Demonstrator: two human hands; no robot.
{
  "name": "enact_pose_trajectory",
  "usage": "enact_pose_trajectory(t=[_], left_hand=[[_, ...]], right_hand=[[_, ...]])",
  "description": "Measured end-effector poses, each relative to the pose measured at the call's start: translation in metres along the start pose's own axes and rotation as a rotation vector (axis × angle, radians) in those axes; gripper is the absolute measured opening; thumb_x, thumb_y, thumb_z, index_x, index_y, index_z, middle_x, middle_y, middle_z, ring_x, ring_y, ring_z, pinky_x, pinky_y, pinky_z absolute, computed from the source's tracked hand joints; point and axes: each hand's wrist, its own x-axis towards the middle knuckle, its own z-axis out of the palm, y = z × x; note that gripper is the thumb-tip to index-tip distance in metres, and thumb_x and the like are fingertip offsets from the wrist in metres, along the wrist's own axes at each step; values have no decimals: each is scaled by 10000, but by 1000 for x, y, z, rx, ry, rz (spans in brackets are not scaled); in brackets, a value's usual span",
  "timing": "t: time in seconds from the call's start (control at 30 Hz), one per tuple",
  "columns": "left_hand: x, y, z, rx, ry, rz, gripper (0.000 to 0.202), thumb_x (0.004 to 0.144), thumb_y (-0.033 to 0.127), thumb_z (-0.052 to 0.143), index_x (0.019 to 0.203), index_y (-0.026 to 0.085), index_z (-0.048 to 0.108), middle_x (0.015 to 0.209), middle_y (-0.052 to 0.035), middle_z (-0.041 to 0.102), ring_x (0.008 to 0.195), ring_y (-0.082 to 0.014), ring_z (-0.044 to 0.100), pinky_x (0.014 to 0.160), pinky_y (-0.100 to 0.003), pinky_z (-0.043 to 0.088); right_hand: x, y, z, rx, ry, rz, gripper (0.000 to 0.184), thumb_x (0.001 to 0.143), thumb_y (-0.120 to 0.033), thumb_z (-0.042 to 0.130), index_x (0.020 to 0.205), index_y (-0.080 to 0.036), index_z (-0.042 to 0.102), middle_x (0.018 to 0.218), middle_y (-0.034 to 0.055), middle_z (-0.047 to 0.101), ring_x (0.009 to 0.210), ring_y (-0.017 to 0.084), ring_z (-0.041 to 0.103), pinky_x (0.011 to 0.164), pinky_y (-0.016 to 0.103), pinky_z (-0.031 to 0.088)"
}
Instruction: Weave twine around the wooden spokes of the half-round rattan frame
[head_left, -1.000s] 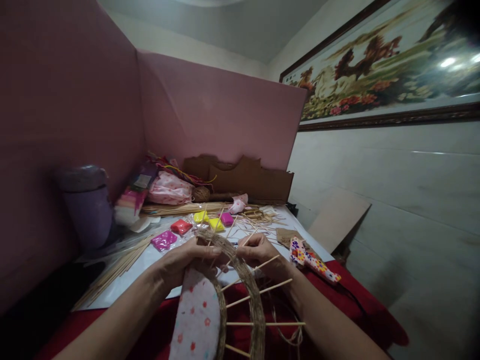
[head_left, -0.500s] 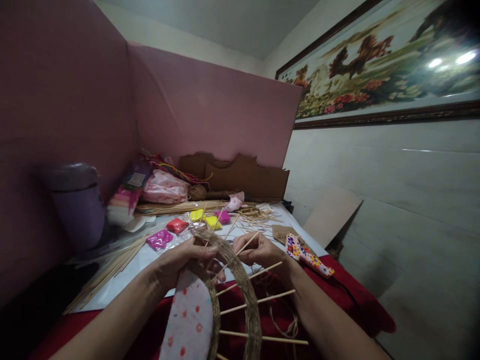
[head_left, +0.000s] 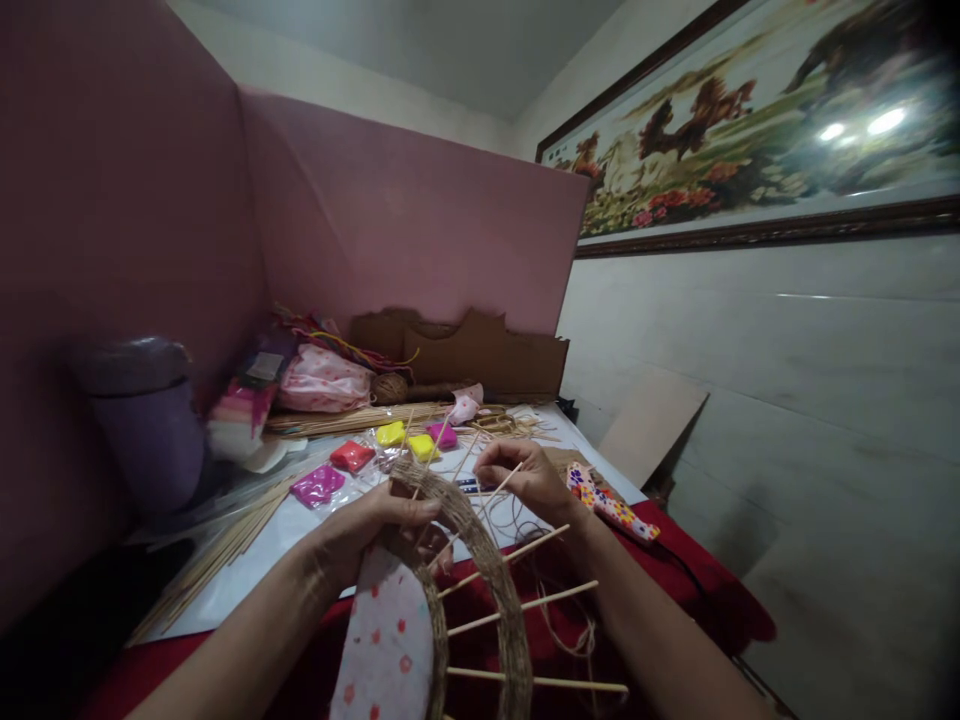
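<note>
A basket (head_left: 480,540) of thin sticks and woven brown twine curves around a half-round panel (head_left: 390,620) covered in white cloth with red spots. My left hand (head_left: 394,525) is closed on the woven band at its far end, thumb on top and fingers partly hidden behind. Beyond the band, my right hand (head_left: 521,475) pinches a thin strand of twine, its fingertips beside a stick (head_left: 506,482). Loose twine (head_left: 570,640) hangs in loops below my right wrist. Several stick ends poke out past the band on the right.
Clay packets in red (head_left: 352,457), yellow and magenta lie on the white tabletop (head_left: 281,530). Bundled sticks (head_left: 232,550) are at the left, near a purple bin (head_left: 150,430). A flower-patterned glue gun (head_left: 611,505) rests at the right. Cardboard (head_left: 487,355) stands at the back.
My right hand has moved up and away from the woven band, drawing the twine out. My left hand keeps its hold, and the basket has shifted slightly right in view.
</note>
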Motion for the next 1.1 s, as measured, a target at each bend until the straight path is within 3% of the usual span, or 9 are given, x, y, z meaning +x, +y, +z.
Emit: enact_pose_trajectory(t=[0.23,0.37,0.53,0.77,0.93,1.1], left_hand=[[-1,-1,3,-1,26,15,198,700,202,660,848,69,663,662,-97,640,557,-183,621,513,-263,469],[0,-2,3,-9,48,-1,193,692,217,680,812,67,665,568,-64,594,532,-177,604,500,-259,456],[-1,-4,3,-30,47,-2,236,657,166,715,872,78,670,639,-52,612,521,-106,538,536,-244,457],[1,-5,2,-9,36,-84,209,686,154,683,880,76,667,649,-53,612,518,-106,539,543,-260,480],[1,-4,7,-32,31,-129,316,710,109,650,1024,92,640,776,-66,647,535,-100,560,609,-301,513],[0,-4,5,-3,-4,-151,400,741,151,643,1136,141,580,688,-46,638,568,-155,620,591,-296,502]], right_hand=[[12,-15,-2,-156,-3,-101,126,699,-268,697,681,-156,641,639,-6,582,599,110,498,582,250,395],[20,-15,-4,-237,-19,-115,113,697,-253,669,668,-150,634,607,-15,560,561,100,464,543,238,359],[31,-16,-9,-386,-22,-153,109,717,-231,639,648,-149,615,612,-20,538,555,88,423,530,228,329],[43,-38,-17,-524,-76,-268,177,758,-299,668,681,-146,622,608,-20,538,552,88,421,533,230,315],[45,-51,-5,-711,-156,-473,151,766,-258,695,680,-148,636,693,3,574,626,102,495,594,238,343],[47,-52,8,-907,-196,-536,100,787,-249,688,735,-168,664,770,2,583,674,98,505,633,237,346]])
